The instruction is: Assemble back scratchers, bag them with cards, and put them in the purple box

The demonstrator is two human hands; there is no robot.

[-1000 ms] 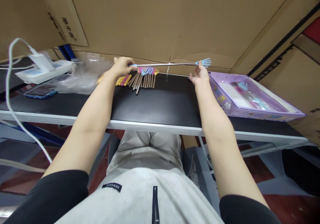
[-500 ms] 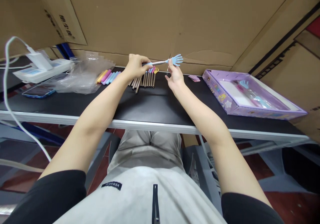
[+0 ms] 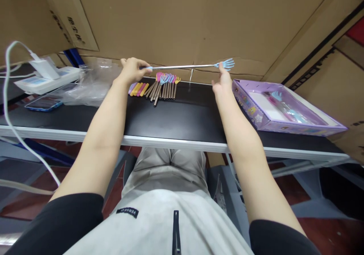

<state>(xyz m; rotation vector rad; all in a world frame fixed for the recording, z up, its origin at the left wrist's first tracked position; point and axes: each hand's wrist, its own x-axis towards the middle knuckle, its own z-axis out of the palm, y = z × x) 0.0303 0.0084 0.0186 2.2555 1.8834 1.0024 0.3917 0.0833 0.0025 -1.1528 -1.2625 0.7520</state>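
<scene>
A telescopic back scratcher [image 3: 183, 67] with a light blue hand-shaped head is stretched out level above the back of the table. My left hand [image 3: 133, 70] is closed round its blue handle end. At the other end my right hand [image 3: 222, 80] pinches it just below the blue head. Under the rod lies a bunch of back scratcher heads on metal rods [image 3: 163, 88], with pink, blue, purple and yellow tips. Beside my left forearm is a row of coloured handles [image 3: 138, 89], yellow, pink and purple; my arm may hide others.
A purple display box [image 3: 267, 122] with a packaged blue back scratcher inside stands at the right. To the left are clear plastic bags [image 3: 96, 82], a phone [image 3: 44, 103] and a white power strip [image 3: 48, 80] with a cable. Cardboard [image 3: 182, 24] walls the back.
My hands have moved apart, left hand leftward and right hand rightward. The back scratcher's rod is drawn out much longer. A small pink piece by the box is now hidden behind my right hand.
</scene>
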